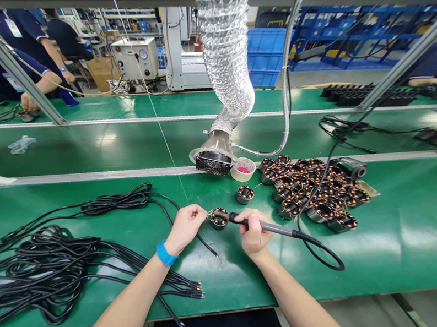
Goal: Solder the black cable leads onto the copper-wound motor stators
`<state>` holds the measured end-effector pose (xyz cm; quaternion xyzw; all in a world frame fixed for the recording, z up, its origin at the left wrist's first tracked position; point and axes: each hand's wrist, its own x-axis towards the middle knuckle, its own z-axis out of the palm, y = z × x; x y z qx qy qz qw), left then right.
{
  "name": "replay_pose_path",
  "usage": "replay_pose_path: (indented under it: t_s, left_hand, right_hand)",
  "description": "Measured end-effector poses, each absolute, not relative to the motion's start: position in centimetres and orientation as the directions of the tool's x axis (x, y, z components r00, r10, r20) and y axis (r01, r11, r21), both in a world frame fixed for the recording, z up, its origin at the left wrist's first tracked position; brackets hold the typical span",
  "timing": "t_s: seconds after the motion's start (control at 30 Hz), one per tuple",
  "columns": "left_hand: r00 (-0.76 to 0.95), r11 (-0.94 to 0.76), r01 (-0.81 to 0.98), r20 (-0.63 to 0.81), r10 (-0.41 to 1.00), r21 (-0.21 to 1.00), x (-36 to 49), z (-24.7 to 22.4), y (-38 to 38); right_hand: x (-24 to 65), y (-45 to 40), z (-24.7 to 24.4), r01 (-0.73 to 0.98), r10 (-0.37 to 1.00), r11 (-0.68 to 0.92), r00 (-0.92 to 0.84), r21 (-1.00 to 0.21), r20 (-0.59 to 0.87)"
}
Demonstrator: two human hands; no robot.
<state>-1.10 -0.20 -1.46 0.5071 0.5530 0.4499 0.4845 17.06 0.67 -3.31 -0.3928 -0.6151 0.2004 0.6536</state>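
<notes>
My right hand (254, 230) grips a soldering iron (273, 227) by its grey and black handle. The iron's tip rests at the near side of a motor stator (219, 219) with copper windings, standing on the green bench. At the stator's left edge, my left hand (189, 225) pinches a thin solder wire (166, 139) that hangs down from above. Its fingertips are closed, and the very end of the wire is too small to make out. Another stator (244, 195) stands just behind and to the right.
Many stators (314, 186) crowd the bench at right. Bundled black cables (52, 269) lie at left, with stripped ends near the front edge. A fume extractor (214, 161) hangs on a foil duct (224, 45) beside a small tub (243, 169). Co-workers sit across.
</notes>
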Motion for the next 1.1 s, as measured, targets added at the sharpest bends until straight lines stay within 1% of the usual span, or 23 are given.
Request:
replay_pose_path:
  t_s: [0.1,0.47,0.73,0.97,1.1]
  left_hand:
    - [-0.017,0.083,0.121,-0.081,0.997,0.989,-1.11,-1.53,-0.19]
    - [-0.031,0.089,0.128,-0.086,0.996,0.988,-1.05,-1.5,-0.17]
    - [-0.027,0.085,0.118,-0.082,0.996,0.989,-1.08,-1.75,-0.18]
    - [-0.03,0.085,0.128,-0.082,0.996,0.988,-1.06,-1.41,-0.22]
    - [-0.031,0.089,0.135,-0.085,0.996,0.987,-1.01,-1.33,-0.28]
  right_hand:
    - [17.12,0.65,-3.34,0.201,0.747,0.612,0.172,-0.765,0.642]
    - [17.18,0.59,-3.21,0.225,0.774,0.57,0.176,-0.79,0.609]
    - [17.11,0.58,-3.18,0.192,0.758,0.597,0.185,-0.779,0.626]
    - [17.09,0.58,-3.23,0.205,0.766,0.589,0.169,-0.782,0.62]
    - [17.08,0.68,-3.23,0.22,0.776,0.585,0.128,-0.781,0.618]
